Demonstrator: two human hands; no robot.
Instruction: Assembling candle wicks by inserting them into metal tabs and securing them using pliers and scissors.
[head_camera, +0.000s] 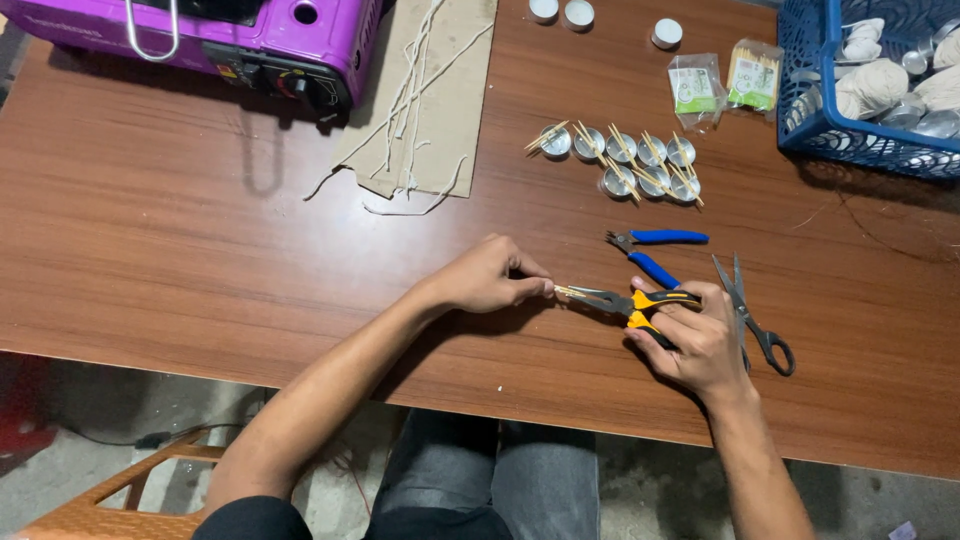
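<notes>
The right hand (695, 340) is wrapped around the yellow-handled pliers (625, 301) just above the wooden surface (180, 250), while the left hand (487, 275) pinches a small thin stick (556, 290) at the plier tips. Blue-handled pliers (655, 245) and scissors (750, 315) lie beside the right hand; small metal cups (640, 165) sit farther back

A brown wooden table (180, 250) carries a purple stove (210, 40), cardboard (440, 90), scissors (750, 310), blue basket (830, 130)
</notes>
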